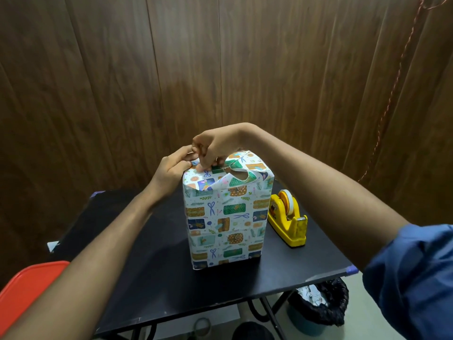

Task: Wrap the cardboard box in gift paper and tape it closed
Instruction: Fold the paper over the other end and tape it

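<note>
Box stands tall in the middle of the black table, covered in gift paper with pictures of presents and bows. Both hands are at its top far-left corner. Left hand has curled fingers pinching the paper edge. Right hand bends down, fingertips pressed together on the fold. Yellow tape holder sits just beside the box, on its right.
</note>
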